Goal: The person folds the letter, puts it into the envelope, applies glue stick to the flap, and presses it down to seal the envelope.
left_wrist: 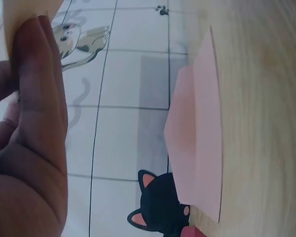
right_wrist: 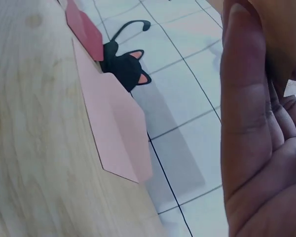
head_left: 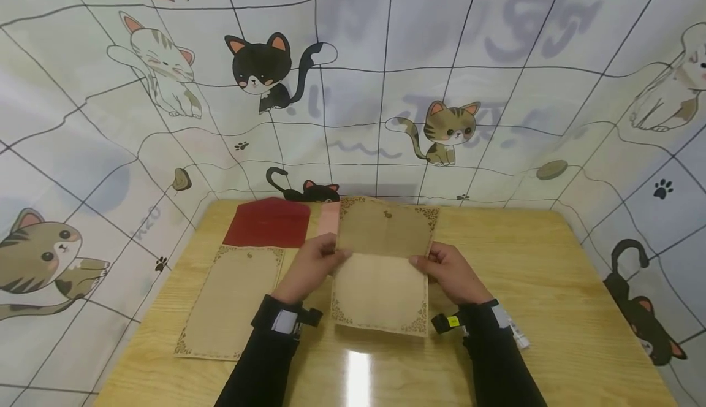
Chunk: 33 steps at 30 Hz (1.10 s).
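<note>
Between both hands a sheet of tan letter paper (head_left: 380,284) with ornate brown corners is held up over the table, a crease running across its middle. My left hand (head_left: 315,266) pinches its left edge near the crease, thumb on the front. On the opposite edge, my right hand (head_left: 452,270) pinches it the same way. Behind the sheet lies a pink envelope (left_wrist: 207,128) with its flap raised, mostly hidden in the head view; the right wrist view also shows this pink envelope (right_wrist: 108,118).
A second bordered tan sheet (head_left: 234,303) lies flat at the left of the wooden table (head_left: 551,284). Beyond it is a red envelope (head_left: 268,223) with its flap up. A small white item (head_left: 518,336) lies partly behind the right forearm. Cat-printed cloth walls (head_left: 353,88) surround the table.
</note>
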Tool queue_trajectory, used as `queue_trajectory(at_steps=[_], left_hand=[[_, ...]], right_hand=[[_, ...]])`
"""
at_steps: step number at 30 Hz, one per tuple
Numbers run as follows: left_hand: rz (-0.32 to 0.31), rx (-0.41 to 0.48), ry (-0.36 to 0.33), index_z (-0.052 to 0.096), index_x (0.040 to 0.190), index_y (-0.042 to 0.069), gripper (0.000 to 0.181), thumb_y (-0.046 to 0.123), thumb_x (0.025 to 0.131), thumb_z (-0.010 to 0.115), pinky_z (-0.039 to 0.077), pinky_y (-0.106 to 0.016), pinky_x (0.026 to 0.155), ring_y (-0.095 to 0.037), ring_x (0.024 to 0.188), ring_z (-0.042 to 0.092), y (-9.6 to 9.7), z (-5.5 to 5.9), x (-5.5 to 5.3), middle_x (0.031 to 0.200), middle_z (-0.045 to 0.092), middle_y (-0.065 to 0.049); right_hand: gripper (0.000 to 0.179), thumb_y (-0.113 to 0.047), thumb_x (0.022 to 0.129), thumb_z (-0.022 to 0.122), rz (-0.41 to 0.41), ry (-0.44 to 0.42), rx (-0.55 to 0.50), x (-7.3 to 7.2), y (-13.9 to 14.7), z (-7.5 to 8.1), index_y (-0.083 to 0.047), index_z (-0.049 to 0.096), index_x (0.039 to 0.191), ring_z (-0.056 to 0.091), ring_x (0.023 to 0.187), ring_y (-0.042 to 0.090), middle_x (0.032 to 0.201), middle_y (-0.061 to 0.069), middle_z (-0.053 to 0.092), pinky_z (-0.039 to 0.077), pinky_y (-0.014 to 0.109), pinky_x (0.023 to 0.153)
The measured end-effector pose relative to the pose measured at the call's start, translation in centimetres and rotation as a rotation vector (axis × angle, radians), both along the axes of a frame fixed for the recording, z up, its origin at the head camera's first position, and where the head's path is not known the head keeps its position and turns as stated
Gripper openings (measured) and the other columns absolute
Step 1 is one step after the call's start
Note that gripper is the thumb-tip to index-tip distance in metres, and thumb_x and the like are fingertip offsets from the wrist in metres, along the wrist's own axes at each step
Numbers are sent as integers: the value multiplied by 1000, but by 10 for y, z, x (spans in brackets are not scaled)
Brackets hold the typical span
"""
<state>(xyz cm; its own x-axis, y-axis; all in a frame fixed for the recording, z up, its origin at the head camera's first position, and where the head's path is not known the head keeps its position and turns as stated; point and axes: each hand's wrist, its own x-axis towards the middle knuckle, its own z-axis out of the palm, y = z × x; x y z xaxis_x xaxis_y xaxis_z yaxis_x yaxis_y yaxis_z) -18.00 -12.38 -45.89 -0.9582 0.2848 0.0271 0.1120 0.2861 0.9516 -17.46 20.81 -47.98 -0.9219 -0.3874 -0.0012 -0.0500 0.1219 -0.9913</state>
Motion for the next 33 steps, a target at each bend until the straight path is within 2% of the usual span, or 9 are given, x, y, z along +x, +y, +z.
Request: queue_trajectory(at_steps=[3, 8, 15, 18, 22, 24, 27, 30, 33], left_hand=[[29, 12, -10, 74, 120, 1, 12, 9, 111, 72, 68, -30, 78, -14, 88, 72, -5, 3, -2, 107, 80, -17], [24, 64, -28, 74, 128, -1, 19, 5, 111, 69, 71, -32, 84, -14, 94, 77, -12, 6, -4, 114, 81, -21], [-17, 136, -45, 73, 139, -4, 28, 2, 114, 62, 71, -33, 91, -14, 101, 75, -19, 7, -2, 121, 76, -18], [-11, 140, -59, 77, 134, -4, 26, 4, 115, 61, 71, -34, 93, -14, 99, 70, -22, 6, -2, 115, 73, -8], [10, 120, -87, 83, 126, 0, 25, 7, 114, 62, 70, -34, 94, -16, 100, 71, -23, 5, 0, 123, 77, -8], [14, 109, -92, 84, 125, 1, 23, 10, 112, 66, 71, -34, 93, -17, 102, 73, -22, 5, 0, 128, 79, -13], [22, 85, -86, 81, 130, 6, 22, 11, 109, 75, 72, -36, 85, -17, 97, 77, -19, 5, 1, 123, 80, -15], [39, 16, -43, 76, 139, 11, 37, 8, 103, 83, 71, -35, 76, -17, 88, 79, -13, 7, 2, 116, 80, -15], [64, -43, 6, 79, 138, 12, 37, 7, 102, 84, 70, -32, 72, -16, 84, 78, -7, 10, 5, 111, 81, -13]], right_hand=[[18, -10, 115, 64, -11, 7, -32, 0, 5, 3, 7, 69, 117, 68, 81, 4, 87, -13, 68, 64, 27, 74], [14, -6, 115, 63, -10, 29, -81, -3, 12, 5, -6, 63, 102, 61, 75, 4, 81, -11, 57, 66, 29, 72], [22, -4, 116, 59, -8, 32, -135, -2, 18, 7, -4, 80, 123, 80, 93, 5, 109, -7, 80, 69, 27, 83], [31, -7, 118, 54, -3, 43, -145, -1, 19, 7, -5, 82, 131, 72, 87, 2, 103, -8, 76, 64, 22, 80], [31, -10, 119, 54, -3, 30, -147, 0, 18, 9, -4, 83, 131, 71, 86, 3, 104, -12, 76, 65, 24, 79], [27, -10, 117, 60, -16, 37, -101, 1, 17, 11, 2, 80, 132, 76, 97, 4, 115, -13, 80, 69, 28, 87], [29, -8, 112, 70, -63, 75, 22, 5, 15, 15, 10, 72, 135, 74, 94, 5, 111, -13, 81, 69, 29, 86], [32, -9, 111, 73, -93, 114, 129, 7, 14, 19, 8, 71, 137, 76, 93, 7, 112, -2, 83, 69, 32, 86], [29, -14, 111, 74, -125, 178, 276, 9, 13, 25, 0, 75, 136, 80, 98, 12, 118, 9, 84, 70, 36, 87]])
